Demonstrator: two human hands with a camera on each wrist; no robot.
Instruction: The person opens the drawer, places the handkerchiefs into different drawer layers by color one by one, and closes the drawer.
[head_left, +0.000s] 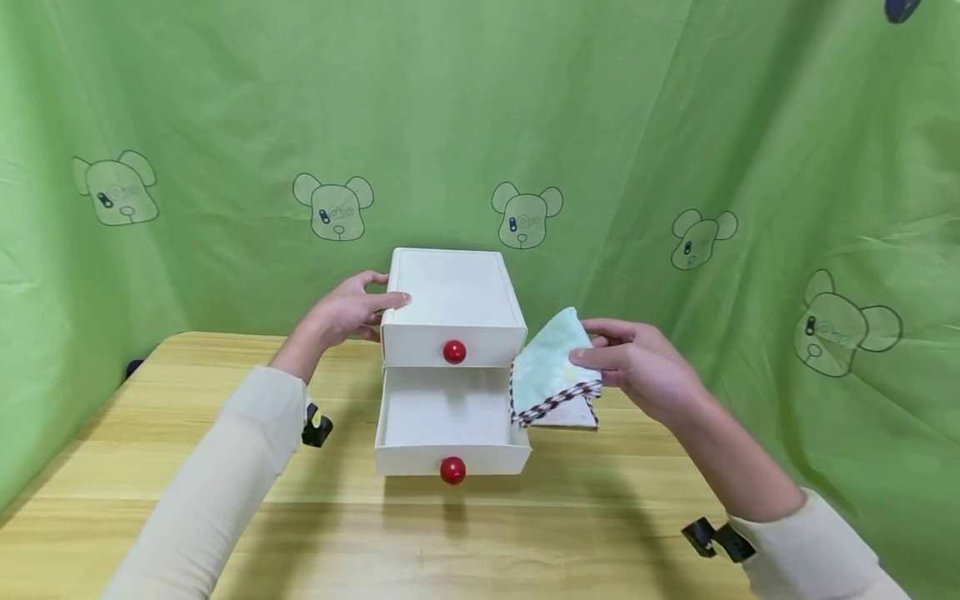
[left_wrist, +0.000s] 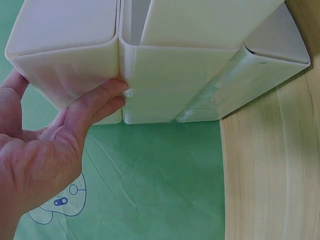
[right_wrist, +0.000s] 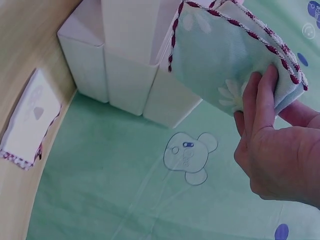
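A white drawer unit (head_left: 453, 287) with red knobs stands on the table. Its middle drawer (head_left: 487, 461) is pulled out, and the visible inside is bare. My left hand (head_left: 347, 308) braces the unit's upper left side, thumb on top and fingers laid along the side wall (left_wrist: 172, 82). Between thumb and fingers, my right hand (head_left: 648, 367) pinches a folded pale green towel (head_left: 551, 358) with white flowers and a brown-and-white braided edge. The towel hangs just right of the open drawer. Part of it overlaps the drawer's right edge in the head view.
Another folded cloth (right_wrist: 32, 117), whitish with a braided trim, lies on the wooden table (head_left: 330, 533) right of the unit. A green curtain (head_left: 435, 108) with bear-face prints hangs behind and at both sides.
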